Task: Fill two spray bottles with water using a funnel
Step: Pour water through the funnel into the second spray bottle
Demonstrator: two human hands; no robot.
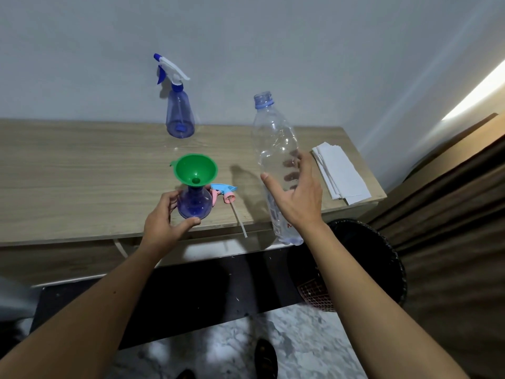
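Wooden table (82, 173): right hand (297, 198) gripping upright water bottle (276, 149), left hand (164, 222) around funnel-topped spray bottle (194, 205)

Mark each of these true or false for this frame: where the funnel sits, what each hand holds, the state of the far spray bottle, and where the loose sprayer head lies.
1. The green funnel sits in the neck of the near spray bottle. True.
2. The right hand holds a capped water bottle. False: the water bottle is uncapped.
3. The far spray bottle has its trigger head on. True.
4. The left hand holds the funnel's rim. False: it grips the near spray bottle's body.
5. The pink and blue sprayer head lies on the table. True.
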